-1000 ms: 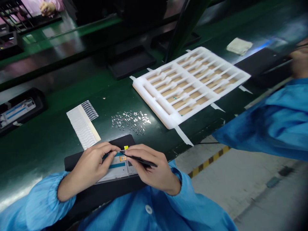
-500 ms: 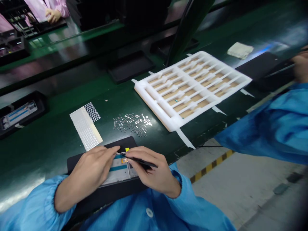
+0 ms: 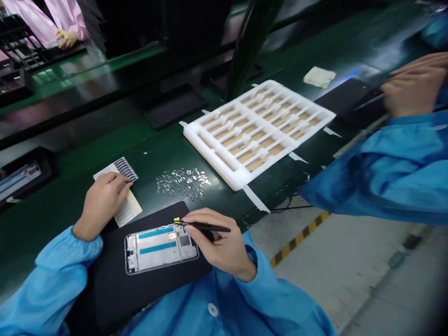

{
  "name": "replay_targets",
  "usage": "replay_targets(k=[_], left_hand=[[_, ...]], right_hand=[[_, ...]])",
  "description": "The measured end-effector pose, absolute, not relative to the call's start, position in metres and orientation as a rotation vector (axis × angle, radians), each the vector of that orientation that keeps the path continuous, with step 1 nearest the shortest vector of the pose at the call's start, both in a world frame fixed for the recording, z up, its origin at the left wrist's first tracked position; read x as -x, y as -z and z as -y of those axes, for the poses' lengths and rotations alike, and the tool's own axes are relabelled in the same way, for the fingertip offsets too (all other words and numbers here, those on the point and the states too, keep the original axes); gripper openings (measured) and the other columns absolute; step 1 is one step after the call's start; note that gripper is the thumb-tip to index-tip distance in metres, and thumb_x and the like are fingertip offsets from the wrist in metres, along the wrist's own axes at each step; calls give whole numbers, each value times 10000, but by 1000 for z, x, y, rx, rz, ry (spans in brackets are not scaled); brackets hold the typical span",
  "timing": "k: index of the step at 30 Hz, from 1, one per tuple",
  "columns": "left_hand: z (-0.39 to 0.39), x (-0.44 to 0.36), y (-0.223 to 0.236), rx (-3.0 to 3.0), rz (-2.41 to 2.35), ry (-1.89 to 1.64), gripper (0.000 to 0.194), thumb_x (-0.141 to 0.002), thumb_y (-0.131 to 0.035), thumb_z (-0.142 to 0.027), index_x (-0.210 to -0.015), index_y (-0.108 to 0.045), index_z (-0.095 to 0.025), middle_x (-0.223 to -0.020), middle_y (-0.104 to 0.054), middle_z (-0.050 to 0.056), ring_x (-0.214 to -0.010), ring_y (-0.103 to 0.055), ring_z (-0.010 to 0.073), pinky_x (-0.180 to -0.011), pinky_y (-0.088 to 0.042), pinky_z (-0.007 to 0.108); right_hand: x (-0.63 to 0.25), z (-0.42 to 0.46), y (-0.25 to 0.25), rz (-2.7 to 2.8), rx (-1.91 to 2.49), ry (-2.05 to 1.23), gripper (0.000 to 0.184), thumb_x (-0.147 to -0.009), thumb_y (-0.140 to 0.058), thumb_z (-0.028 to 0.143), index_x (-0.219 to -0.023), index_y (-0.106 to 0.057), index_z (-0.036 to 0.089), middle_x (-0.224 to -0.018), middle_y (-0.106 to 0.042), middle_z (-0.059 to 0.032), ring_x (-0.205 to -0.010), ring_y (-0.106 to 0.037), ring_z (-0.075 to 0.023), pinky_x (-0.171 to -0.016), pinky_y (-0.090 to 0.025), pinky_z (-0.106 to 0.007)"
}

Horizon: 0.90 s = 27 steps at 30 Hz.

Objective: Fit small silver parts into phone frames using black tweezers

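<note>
My right hand (image 3: 220, 240) grips black tweezers (image 3: 206, 227), their tips at the upper edge of a phone frame (image 3: 157, 259), beside a yellow tab (image 3: 177, 220). The silvery frame carries two blue strips and a small orange flex piece. It lies flat on a black mat (image 3: 112, 294). My left hand (image 3: 105, 198) is over a pale sheet (image 3: 129, 212) lined with thin strips. Its thumb and fingertips are pinched together near the dark-backed end of the sheet; what they pinch, if anything, is too small to make out.
Many small shiny pieces (image 3: 184, 183) lie scattered on the green table. Beyond them is a white foam tray (image 3: 241, 179) with slots. Another phone frame (image 3: 21, 179) sits in a black tray at the left. A co-worker's hands (image 3: 415, 86) are at the right; another person (image 3: 66, 39) stands across.
My left hand has left the phone frame and moved up and left onto the pale sheet, uncovering the frame. My right hand still holds the tweezers near the upper edge. The camera view has shifted.
</note>
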<state>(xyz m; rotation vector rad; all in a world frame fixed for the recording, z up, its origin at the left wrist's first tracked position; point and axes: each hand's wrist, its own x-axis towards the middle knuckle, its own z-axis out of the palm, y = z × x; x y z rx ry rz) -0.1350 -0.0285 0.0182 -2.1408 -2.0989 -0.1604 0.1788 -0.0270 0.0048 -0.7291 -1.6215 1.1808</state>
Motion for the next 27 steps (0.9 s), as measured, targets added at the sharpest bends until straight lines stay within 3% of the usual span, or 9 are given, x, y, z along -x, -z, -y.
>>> replay_targets(k=[11, 14, 16, 18, 21, 23, 25, 27], left_hand=[[39, 124, -16, 2155, 2039, -65, 395, -1118, -335, -314, -1025, -686, -159, -910, -709, 146, -779, -673, 275, -630, -451, 351], [44, 118, -26, 2190, 2025, 9, 369, -1119, -360, -334, -1088, -687, -166, -1022, -733, 150, -840, -697, 279, -681, -502, 372], [51, 106, -37, 2251, 2007, 268, 305, -1107, -437, -352, -1108, -696, -192, -1133, -735, 133, -967, -715, 277, -797, -552, 390], [61, 88, -48, 2340, 2014, 649, 193, -1073, -547, -334, -1083, -708, -227, -1105, -757, 78, -995, -729, 241, -870, -574, 368], [80, 60, -59, 2471, 2090, 1167, 49, -1008, -664, -244, -1010, -713, -246, -949, -790, 8, -872, -760, 174, -806, -603, 296], [91, 45, -61, 2522, 2156, 1420, 63, -977, -695, -187, -1000, -720, -239, -927, -807, 6, -838, -780, 163, -758, -620, 273], [98, 37, -60, 2559, 2180, 1607, 111, -951, -718, -140, -1011, -728, -233, -939, -822, 14, -845, -798, 168, -743, -637, 266], [101, 32, -59, 2589, 2158, 1712, 154, -930, -733, -100, -1007, -734, -234, -954, -832, 13, -865, -810, 173, -757, -652, 265]], right_hand=[[-184, 24, 0, 1623, 818, -1187, 133, -968, -723, 157, -1034, -818, 223, -965, -819, -79, -889, -776, -228, -802, -653, -368], [-193, 22, -3, 1561, 778, -1185, 169, -1050, -631, 239, -1028, -799, 234, -1018, -801, -90, -953, -763, -247, -859, -642, -424], [-196, 22, -8, 1538, 751, -1179, 245, -1086, -561, 268, -1000, -789, 235, -1095, -784, -105, -1031, -751, -266, -933, -623, -471], [-196, 25, -14, 1563, 755, -1161, 271, -1093, -528, 247, -1001, -783, 231, -1077, -770, -107, -1049, -742, -267, -943, -617, -470], [-189, 33, -22, 1642, 765, -1148, 183, -1050, -593, 190, -1057, -774, 216, -983, -741, -86, -844, -728, -201, -733, -627, -344], [-182, 39, -25, 1675, 752, -1188, 110, -993, -690, 180, -1063, -770, 206, -990, -733, -72, -636, -646, -126, -571, -573, -270], [-177, 43, -26, 1679, 733, -1224, 86, -957, -746, 175, -1033, -773, 204, -976, -741, -59, -558, -591, -90, -521, -544, -243], [-175, 44, -27, 1678, 705, -1226, 66, -964, -742, 167, -1004, -776, 207, -934, -752, -54, -608, -637, -109, -545, -558, -242]])
